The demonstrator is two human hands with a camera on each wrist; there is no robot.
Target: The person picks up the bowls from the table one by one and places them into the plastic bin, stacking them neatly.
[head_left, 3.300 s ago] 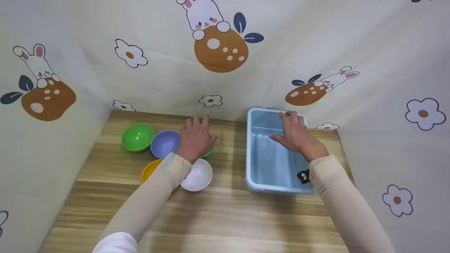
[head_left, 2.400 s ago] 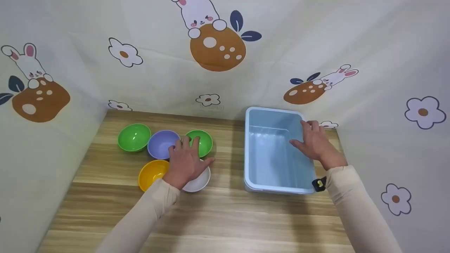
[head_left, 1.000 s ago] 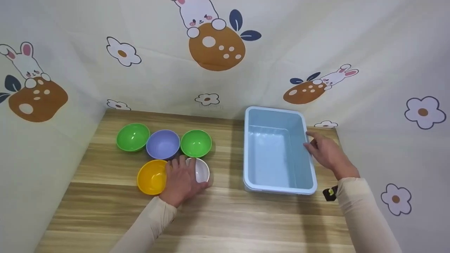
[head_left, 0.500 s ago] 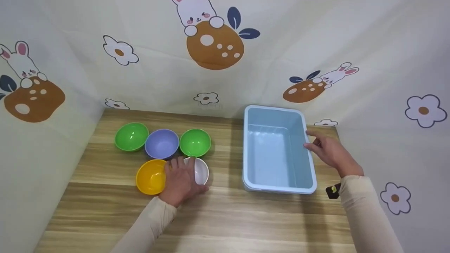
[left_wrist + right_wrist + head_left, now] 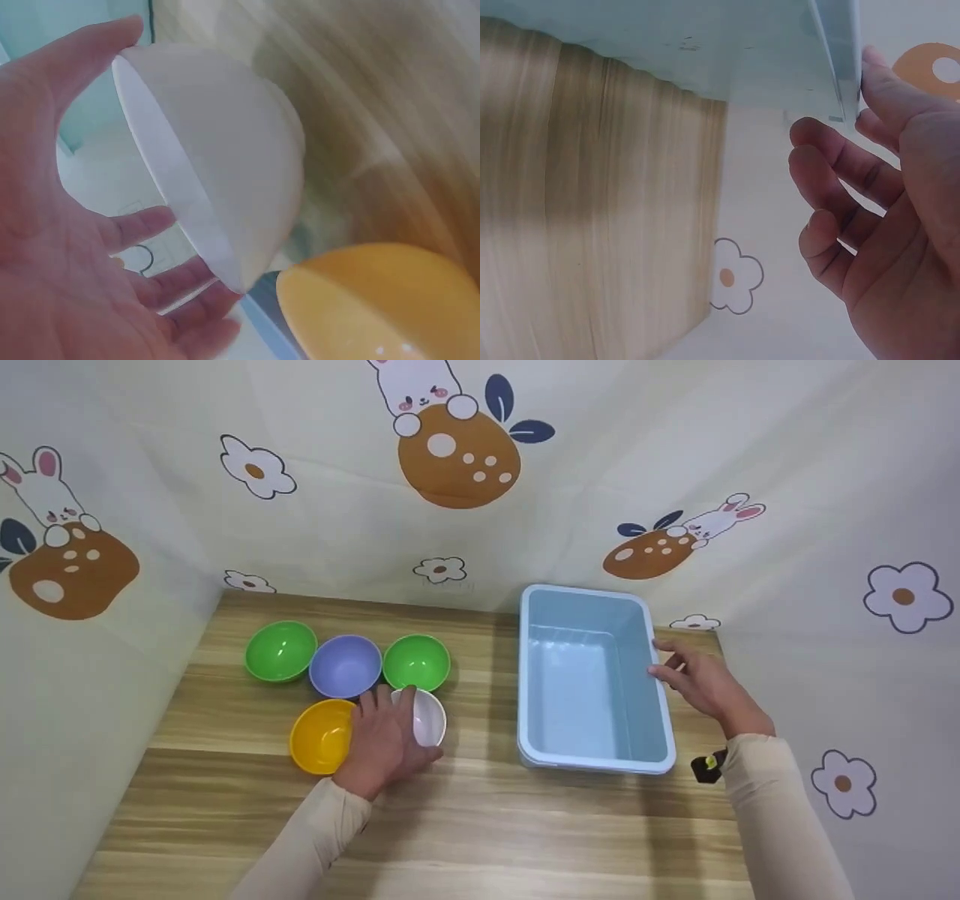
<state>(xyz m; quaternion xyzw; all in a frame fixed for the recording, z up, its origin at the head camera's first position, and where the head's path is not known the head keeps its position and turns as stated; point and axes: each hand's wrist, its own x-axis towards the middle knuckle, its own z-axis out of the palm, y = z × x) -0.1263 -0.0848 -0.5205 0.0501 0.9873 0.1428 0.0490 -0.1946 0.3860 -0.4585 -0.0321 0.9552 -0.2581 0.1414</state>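
My left hand (image 5: 381,741) grips the white bowl (image 5: 431,718) by its rim, thumb on one side and fingertips on the other. In the left wrist view the white bowl (image 5: 225,157) hangs between thumb and fingers, above the wooden tabletop. Just beside it sits the yellow bowl (image 5: 319,739), partly behind the hand. At the right, my right hand (image 5: 705,682) pinches the long rim of the light blue plastic tub (image 5: 592,763). In the right wrist view the thumb and index finger meet at the tub's edge (image 5: 847,67), while the other fingers curl loosely below.
A purple bowl (image 5: 345,667) stands between a green bowl (image 5: 281,652) at the left and another green bowl (image 5: 417,664). The wooden table (image 5: 510,832) is bounded by a patterned cloth (image 5: 337,532) at the back and sides.
The left hand has come down from the back bowls to the white bowl, which has shifted slightly up in the view. From above the tub, the right hand has moved to its right rim.
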